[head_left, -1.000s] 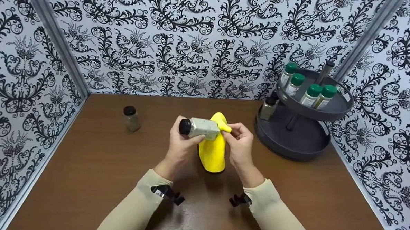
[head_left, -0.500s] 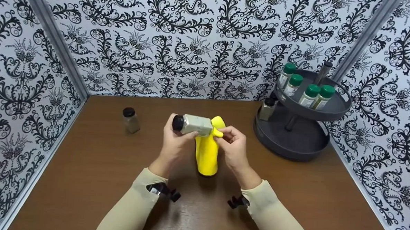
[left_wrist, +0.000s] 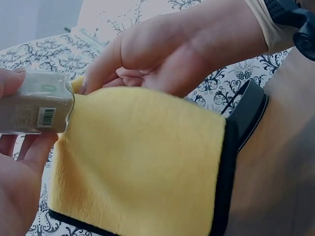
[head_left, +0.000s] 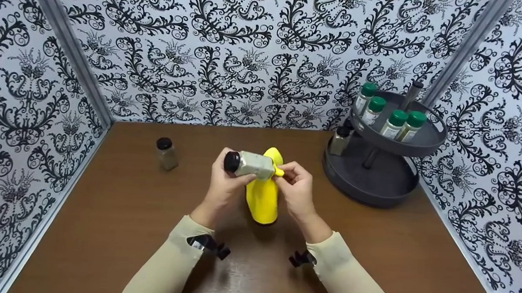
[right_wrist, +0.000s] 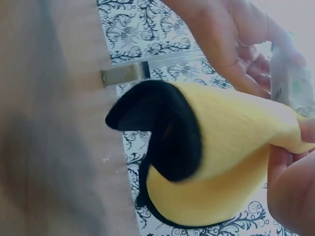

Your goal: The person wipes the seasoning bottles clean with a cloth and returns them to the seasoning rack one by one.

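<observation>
My left hand (head_left: 224, 180) grips a square clear spice jar (head_left: 255, 164) with a black lid, tilted on its side with the lid to the left. A barcode label shows on the jar (left_wrist: 42, 105) in the left wrist view. My right hand (head_left: 298, 187) pinches a yellow cloth (head_left: 263, 204) with dark edging, right at the base of the jar. The rest of the cloth hangs below the hands in folds. In the right wrist view the cloth (right_wrist: 236, 118) drapes down from the pinching fingers, its black border curling over.
Another black-lidded jar (head_left: 167, 154) stands on the brown table (head_left: 121, 211) at the left. A dark two-tier round rack (head_left: 369, 191) stands at the right. Several green-capped jars (head_left: 394, 124) sit on its upper tier, and a black-lidded jar (head_left: 339, 141) on the lower. Patterned walls enclose the table.
Both hands, with the jar and cloth, have shifted slightly left since a second ago. The pinched bit of cloth has moved about the jar's base; the jar swung left, then slightly back.
</observation>
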Motion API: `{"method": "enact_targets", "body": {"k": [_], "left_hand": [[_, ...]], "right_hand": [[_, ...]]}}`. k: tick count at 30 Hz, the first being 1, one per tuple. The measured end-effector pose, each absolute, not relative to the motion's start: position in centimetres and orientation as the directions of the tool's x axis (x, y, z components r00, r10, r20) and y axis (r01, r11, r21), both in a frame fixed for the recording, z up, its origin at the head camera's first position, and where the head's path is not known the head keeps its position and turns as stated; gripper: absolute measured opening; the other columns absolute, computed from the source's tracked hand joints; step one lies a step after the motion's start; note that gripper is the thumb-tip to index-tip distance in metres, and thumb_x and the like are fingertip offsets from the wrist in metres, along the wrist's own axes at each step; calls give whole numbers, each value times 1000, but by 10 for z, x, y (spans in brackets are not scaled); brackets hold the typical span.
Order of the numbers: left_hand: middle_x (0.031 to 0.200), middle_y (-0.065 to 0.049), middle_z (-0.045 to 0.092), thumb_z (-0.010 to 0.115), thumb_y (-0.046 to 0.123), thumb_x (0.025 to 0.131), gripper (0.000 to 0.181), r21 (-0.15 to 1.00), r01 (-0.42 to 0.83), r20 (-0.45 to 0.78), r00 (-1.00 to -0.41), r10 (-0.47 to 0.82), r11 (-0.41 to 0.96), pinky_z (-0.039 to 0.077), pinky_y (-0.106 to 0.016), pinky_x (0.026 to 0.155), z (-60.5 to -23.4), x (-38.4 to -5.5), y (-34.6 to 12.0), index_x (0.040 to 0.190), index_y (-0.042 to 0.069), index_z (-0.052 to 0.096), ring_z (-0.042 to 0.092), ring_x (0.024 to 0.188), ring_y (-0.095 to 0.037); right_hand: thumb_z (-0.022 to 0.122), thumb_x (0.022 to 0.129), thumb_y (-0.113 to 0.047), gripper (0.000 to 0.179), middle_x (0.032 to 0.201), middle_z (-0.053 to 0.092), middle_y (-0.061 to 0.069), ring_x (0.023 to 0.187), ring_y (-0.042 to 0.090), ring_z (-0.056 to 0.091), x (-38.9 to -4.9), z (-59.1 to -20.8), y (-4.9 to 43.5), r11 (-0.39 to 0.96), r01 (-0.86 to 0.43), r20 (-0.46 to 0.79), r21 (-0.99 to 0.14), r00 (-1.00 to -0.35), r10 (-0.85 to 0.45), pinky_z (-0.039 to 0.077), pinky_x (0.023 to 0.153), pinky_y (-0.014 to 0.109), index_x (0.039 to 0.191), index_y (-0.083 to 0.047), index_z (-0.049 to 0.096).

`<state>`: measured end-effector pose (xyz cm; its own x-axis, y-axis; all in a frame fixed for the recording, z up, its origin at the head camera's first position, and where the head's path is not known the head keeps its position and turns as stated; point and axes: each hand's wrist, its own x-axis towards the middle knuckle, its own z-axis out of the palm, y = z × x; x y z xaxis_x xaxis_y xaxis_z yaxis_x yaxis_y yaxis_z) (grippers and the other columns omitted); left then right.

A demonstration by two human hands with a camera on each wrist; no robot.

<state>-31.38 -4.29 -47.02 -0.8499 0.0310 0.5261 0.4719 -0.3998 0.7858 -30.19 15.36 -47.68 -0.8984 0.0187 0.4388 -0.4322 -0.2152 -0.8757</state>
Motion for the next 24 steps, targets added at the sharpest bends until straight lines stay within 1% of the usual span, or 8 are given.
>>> {"method": "enact_targets", "body": {"k": [5,9,11,13,15,17,21,24], "left_hand": [[107,2,74,95,2,73,48,822,471,504,-864,23,-321,60,-27,92,-460,-316,-51,107,5,61,70,100,-15],[104,-3,73,83,-13,72,44,817,438,455,-889,-47,-376,63,-31,87,-451,-318,-54,106,5,61,70,98,-19],[104,-6,73,79,-15,73,44,804,421,424,-901,-91,-421,63,-32,85,-451,-321,-55,107,5,62,71,97,-21],[103,-6,73,77,-16,73,44,804,411,395,-909,-130,-429,64,-32,79,-453,-325,-55,109,5,63,72,95,-21],[102,-5,74,77,-17,74,43,817,401,370,-916,-157,-415,63,-30,77,-458,-328,-55,110,3,64,72,94,-20],[100,-4,74,77,-17,73,42,835,385,347,-923,-167,-393,61,-28,74,-463,-330,-54,109,1,64,71,93,-18],[97,-4,73,80,-14,73,40,871,352,317,-936,-155,-342,59,-27,69,-472,-331,-52,107,1,65,69,88,-17],[96,-3,72,81,-13,73,40,887,340,304,-939,-158,-312,59,-27,70,-476,-331,-50,107,1,65,67,87,-17]], "right_hand": [[69,89,16,13,90,78,1,79,13,69,-303,-472,158,-215,-334,361,-918,-927,-101,61,73,23,100,9,70],[68,90,12,18,91,77,6,80,15,72,-318,-474,172,-293,-215,261,-932,-956,-130,63,72,27,99,-2,73],[71,90,9,15,93,78,8,81,15,73,-334,-485,187,-187,-206,228,-960,-969,-100,63,71,27,103,1,74],[77,89,3,15,91,78,7,79,10,72,-353,-503,207,91,-200,198,-976,-980,-34,60,69,23,104,0,75],[80,88,-2,18,88,76,6,74,9,69,-368,-522,229,360,-110,127,-927,-992,24,58,66,22,105,0,77],[82,86,-4,20,86,73,5,72,11,66,-376,-535,247,504,-1,30,-864,-998,49,58,65,24,106,-1,77],[80,88,-3,27,88,70,9,77,17,69,-382,-544,266,457,153,-166,-876,-986,12,65,72,33,113,3,74],[81,89,-6,31,91,72,9,79,16,71,-383,-539,268,446,158,-191,-881,-981,-30,66,75,34,118,4,73]]}}
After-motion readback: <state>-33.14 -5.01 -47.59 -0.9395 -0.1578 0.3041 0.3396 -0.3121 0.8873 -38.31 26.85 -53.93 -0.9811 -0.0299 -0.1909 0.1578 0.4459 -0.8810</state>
